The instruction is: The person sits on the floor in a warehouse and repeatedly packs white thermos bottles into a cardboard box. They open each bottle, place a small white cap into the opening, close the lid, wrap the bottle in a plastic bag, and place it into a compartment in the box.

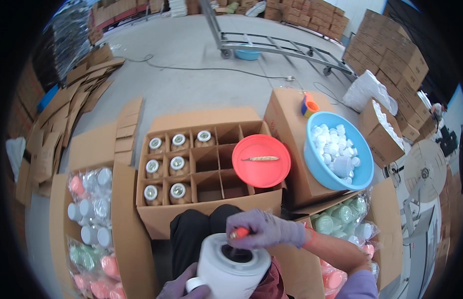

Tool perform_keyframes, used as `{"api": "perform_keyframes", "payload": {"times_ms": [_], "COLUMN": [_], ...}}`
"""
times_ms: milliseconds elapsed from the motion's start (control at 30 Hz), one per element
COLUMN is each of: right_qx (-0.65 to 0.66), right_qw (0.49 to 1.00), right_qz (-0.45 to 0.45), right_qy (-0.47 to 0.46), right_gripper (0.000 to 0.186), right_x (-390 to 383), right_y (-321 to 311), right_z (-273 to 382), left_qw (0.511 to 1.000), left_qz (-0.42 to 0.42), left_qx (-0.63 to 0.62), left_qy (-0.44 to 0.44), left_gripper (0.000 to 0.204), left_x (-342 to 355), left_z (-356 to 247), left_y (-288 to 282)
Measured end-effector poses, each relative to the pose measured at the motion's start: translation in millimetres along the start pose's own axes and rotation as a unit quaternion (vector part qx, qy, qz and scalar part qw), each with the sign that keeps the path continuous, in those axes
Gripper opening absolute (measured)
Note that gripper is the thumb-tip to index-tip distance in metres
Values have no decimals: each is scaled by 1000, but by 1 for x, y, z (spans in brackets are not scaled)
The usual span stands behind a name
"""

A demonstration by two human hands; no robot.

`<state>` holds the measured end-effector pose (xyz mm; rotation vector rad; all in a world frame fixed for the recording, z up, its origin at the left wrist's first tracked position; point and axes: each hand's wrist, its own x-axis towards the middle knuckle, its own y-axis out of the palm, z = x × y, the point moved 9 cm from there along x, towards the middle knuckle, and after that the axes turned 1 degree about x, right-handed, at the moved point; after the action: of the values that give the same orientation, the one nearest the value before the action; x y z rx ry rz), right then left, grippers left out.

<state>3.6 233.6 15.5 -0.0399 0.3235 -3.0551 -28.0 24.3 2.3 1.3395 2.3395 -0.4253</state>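
Apparently for steadiness, the white jug (226, 274) is gripped by the left hand (179, 288), while a red-ended object (240, 232) is pinched above its opening by the right hand (265, 228).

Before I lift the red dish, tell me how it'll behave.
The red dish is probably stiff and light, since it looks like smooth, thin plastic. It may slide or tip if pushed, as it appears to sit across the divided carton's upper edges. The slim tool lying on it could slide if the dish tilts.
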Motion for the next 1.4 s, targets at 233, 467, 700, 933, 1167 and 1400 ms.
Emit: {"api": "perform_keyframes", "payload": {"times_ms": [233, 467, 700, 933, 1167, 1400], "right_qx": [-383, -459, -588, -565, -622, -597], "right_qw": [845, 804, 629, 566, 534, 571], "right_qz": [-313, -372, -329, -373, -78, -253], "right_qy": [204, 62, 387, 471, 567, 504], "right_gripper": [35, 26, 36, 100, 73, 56], "right_x": [-24, -63, -211, -298, -226, -216], "right_y": [-200, -241, -368, -408, -361, -374], "right_z": [-215, -82, -151, -230, -207, -222], "left_qw": [976, 974, 956, 850, 926, 872], "left_qz": [128, -118, -194, -178, -174, -90], "left_qx": [-32, -185, 65, -494, -310, -450], "left_qy": [-174, -49, 210, 52, 125, 171], "left_gripper": [31, 27, 28, 23, 23, 22], "left_x": [6, -9, 6, 27, 32, 38], "left_z": [42, 70, -32, 88, 117, 81], "left_y": [-43, -80, -15, -37, -62, -30]}}
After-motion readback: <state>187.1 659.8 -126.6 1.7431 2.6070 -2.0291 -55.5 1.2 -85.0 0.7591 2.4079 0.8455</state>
